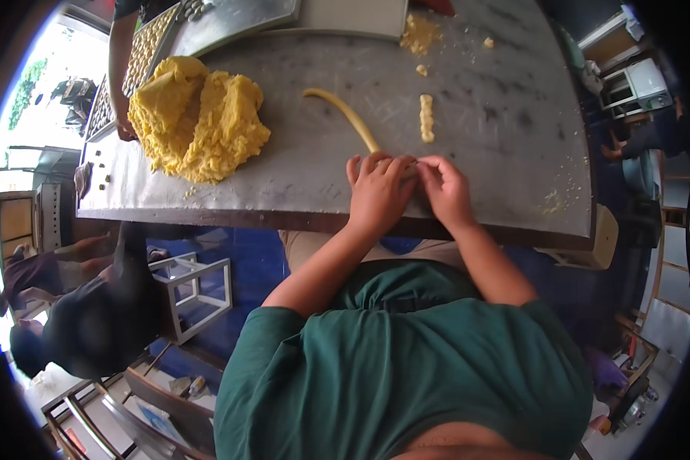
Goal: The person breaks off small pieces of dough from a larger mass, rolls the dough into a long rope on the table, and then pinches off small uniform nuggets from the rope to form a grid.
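At near centre, your left hand [381, 188] and right hand [448, 192] meet at a dough rope [349, 115], grips unclear; one strip [427, 119] appears shaped, the mound [199, 126] unrolled.

The table [307, 180] stretches before the person. On its left part sits the big dough lump [199, 126], with a co-worker's hand [126, 130] just beside its left side. Behind the lump, a tray of small pieces [144, 50] lies to the left, and two trays, one [241, 19] overlapping the other [349, 15], lie along the far side. Right of the lump, a dough rope [354, 119] runs toward the near edge, its near end at the left hand [381, 190]. The right hand [448, 192] is just beside it. Beyond the right hand lies a short dough strip [426, 119], with a crumb pile [419, 34] farther behind.
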Tool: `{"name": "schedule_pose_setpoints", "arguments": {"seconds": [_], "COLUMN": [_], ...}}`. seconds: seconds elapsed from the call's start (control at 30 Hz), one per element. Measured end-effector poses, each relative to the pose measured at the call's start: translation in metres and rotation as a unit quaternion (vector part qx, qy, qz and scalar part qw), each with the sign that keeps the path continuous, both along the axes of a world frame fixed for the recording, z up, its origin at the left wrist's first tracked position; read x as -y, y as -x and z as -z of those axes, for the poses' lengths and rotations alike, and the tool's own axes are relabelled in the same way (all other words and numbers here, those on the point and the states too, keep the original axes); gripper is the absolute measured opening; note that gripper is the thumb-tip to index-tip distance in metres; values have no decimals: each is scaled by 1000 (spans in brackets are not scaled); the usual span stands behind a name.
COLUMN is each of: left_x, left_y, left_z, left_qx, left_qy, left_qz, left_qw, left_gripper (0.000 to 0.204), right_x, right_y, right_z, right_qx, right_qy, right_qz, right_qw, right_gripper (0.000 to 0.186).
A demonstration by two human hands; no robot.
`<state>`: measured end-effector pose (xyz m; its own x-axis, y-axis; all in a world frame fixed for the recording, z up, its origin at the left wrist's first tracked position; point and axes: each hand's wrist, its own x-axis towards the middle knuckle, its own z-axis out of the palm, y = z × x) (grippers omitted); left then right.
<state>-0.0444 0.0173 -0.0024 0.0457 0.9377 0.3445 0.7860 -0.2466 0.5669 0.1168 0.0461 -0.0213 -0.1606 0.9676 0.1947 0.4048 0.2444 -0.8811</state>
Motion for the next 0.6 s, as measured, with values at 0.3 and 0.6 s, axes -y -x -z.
{"name": "schedule_pose_setpoints", "arguments": {"seconds": [0.3,0.6], "left_x": [-3,18], "left_y": [2,1], "left_z": [1,-3], "left_qx": [-9,-36], "left_qy": [-89,-239], "left_qz": [11,144], "left_qw": [996,960], "left_gripper": [11,21], "right_x": [3,-33], "right_y": [-3,-11], "right_z": [-14,-17], "right_qx": [-34,38], "right_qy": [-18,-94], "right_qz": [-37,38], "right_qw": [999,994], "right_gripper": [16,17]}}
